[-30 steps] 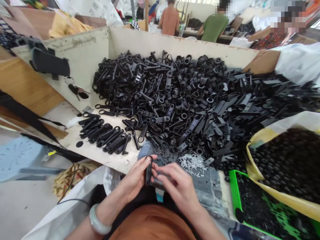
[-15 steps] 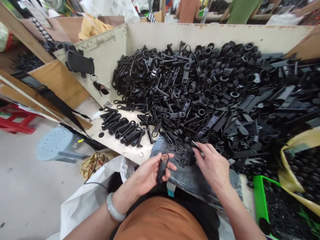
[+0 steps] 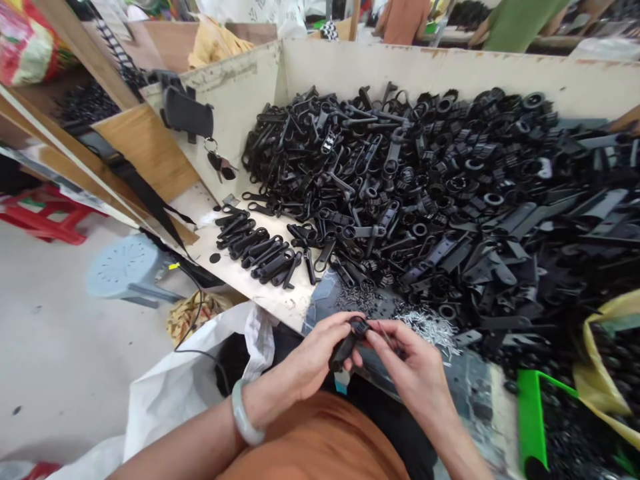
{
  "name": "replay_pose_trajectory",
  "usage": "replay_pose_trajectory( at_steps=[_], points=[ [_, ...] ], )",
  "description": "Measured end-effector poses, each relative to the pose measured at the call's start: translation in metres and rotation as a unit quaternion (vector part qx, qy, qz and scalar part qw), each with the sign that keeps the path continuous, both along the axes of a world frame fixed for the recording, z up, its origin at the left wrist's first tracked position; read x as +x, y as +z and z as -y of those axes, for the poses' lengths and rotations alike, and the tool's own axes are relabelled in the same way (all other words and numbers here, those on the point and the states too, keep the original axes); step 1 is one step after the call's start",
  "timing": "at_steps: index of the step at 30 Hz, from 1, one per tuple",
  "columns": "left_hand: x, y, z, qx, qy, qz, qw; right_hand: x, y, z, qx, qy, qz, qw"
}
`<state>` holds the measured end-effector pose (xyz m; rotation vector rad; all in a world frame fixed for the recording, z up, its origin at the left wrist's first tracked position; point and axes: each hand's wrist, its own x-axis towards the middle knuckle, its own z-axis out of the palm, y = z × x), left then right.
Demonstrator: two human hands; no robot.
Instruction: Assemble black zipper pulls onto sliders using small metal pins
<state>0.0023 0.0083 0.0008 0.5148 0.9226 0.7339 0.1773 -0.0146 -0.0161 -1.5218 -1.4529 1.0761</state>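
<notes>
Just above my lap, my left hand [image 3: 320, 353] is closed around a black plastic handle [image 3: 343, 350] that has a ring at its upper end. A small black ribbed ring [image 3: 360, 326] sits at that ring end, pinched by the fingertips of my right hand [image 3: 407, 363]. Between the right fingers there is also a thin dark rod [image 3: 384, 333], partly hidden. Beyond my hands lie small dark screws [image 3: 357, 297] and a heap of silvery pins [image 3: 430, 328]. Similar black handles [image 3: 263, 250] lie in a row to the left.
A large pile of black plastic parts [image 3: 380, 167] fills the walled bench. At right stand a green bin [image 3: 531, 413] and a yellow bag [image 3: 607, 360]. A phone holder [image 3: 187, 113] with keys hangs on the left wall. A blue stool [image 3: 123, 267] stands on the floor.
My right hand has come back from the pile towards my left hand, bringing the ribbed ring to the handle. The left fingers have closed more around the handle. The view has shifted slightly.
</notes>
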Motion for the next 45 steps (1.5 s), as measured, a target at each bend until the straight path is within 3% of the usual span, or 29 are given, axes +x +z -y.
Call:
replay_pose_trajectory(
  at_steps=[6,13,16,21,24,27,33,41,45],
  points=[
    [-0.004,0.000,0.003,0.020,0.001,-0.028,0.999,0.000,0.003,0.001,0.049,-0.001,0.038,0.998],
    [-0.003,0.005,0.006,0.099,-0.060,-0.092,0.989,-0.004,0.012,0.002,0.130,0.020,0.101,0.986],
    [-0.004,0.006,0.007,0.178,-0.100,-0.188,0.961,-0.006,0.013,0.004,0.160,0.025,0.120,0.979],
    [-0.011,0.002,0.011,0.297,-0.140,-0.320,0.889,-0.009,0.014,0.012,0.173,0.030,0.125,0.976],
    [-0.015,0.000,0.015,0.353,-0.174,-0.349,0.850,-0.008,0.016,0.019,0.175,0.028,0.132,0.975],
    [-0.016,-0.002,0.019,0.388,-0.189,-0.341,0.836,-0.006,0.020,0.024,0.195,0.025,0.150,0.969],
    [-0.011,-0.002,0.021,0.389,-0.180,-0.322,0.844,-0.007,0.019,0.030,0.245,0.013,0.177,0.953],
    [-0.014,0.003,0.022,0.345,-0.187,-0.253,0.884,-0.013,0.013,0.039,0.217,-0.020,0.114,0.969],
    [-0.016,0.007,0.024,0.357,-0.194,-0.254,0.878,-0.010,0.014,0.038,0.119,-0.044,0.019,0.992]
  ],
)
